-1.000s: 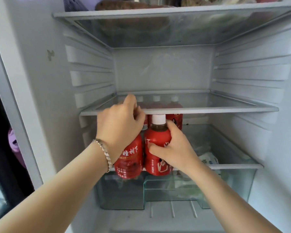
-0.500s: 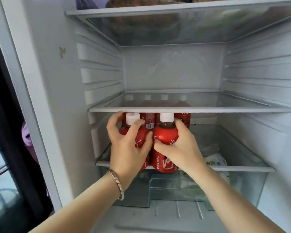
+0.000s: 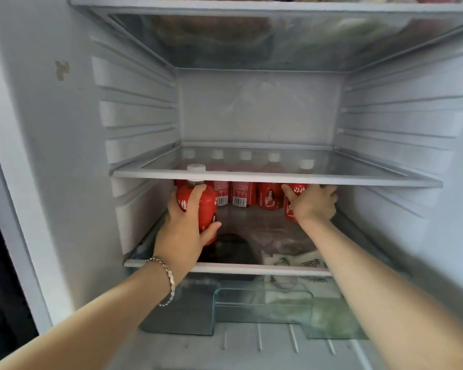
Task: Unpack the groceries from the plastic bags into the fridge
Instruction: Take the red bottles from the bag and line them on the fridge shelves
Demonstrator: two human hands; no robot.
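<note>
I see clear plastic crisper drawer nearest, well below clear glass shelf with white front rim. Just under that shelf, my left hand wraps belly of red-labelled plastic drink bottle with white cap, fingers curled round, bottle upright. Further in, under shelf's right half, my right hand curls round second red bottle. Farthest, row of same bottles stands beneath shelf. I judge bottles full, weighty, stiff, label slick: grip mid-body, not cap.
</note>
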